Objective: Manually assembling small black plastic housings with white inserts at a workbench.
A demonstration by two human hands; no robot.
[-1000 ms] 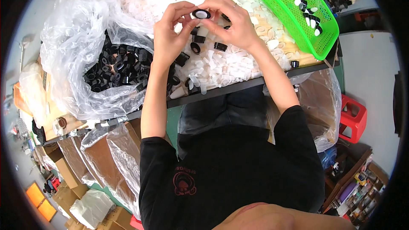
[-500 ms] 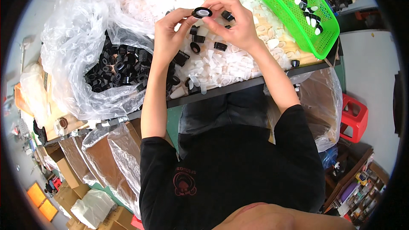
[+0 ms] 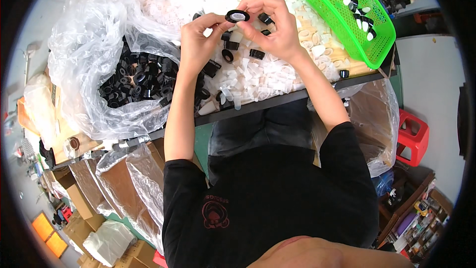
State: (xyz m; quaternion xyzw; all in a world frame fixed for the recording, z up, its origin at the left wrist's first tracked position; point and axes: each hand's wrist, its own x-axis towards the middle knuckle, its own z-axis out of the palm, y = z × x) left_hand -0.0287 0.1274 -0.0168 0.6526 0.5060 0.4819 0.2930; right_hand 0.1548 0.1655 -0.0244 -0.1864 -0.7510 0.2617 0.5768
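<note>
Both my hands meet over the table around a round black cap (image 3: 237,12) with a white inner disc. The thumb and fingers of my left hand (image 3: 197,42) pinch its left edge. On the other side, my right hand (image 3: 280,30) grips the cap between thumb and curled fingers. A small white piece (image 3: 207,33) shows beside my left thumb; whether it is held or lies behind is unclear. Below the hands, several loose black caps (image 3: 257,54) are scattered over a spread of small translucent white plastic pieces (image 3: 260,77).
A clear plastic bag (image 3: 82,64) at the left lies open around a heap of black caps (image 3: 141,77). At the far right of the table sits a green basket (image 3: 342,32) with black-and-white assembled pieces. The dark table edge (image 3: 258,103) runs before me; a red stool (image 3: 412,138) stands right.
The cap has shifted slightly to the right in my fingers, and its face shows a little more. The white piece beside my left thumb has come into sight.
</note>
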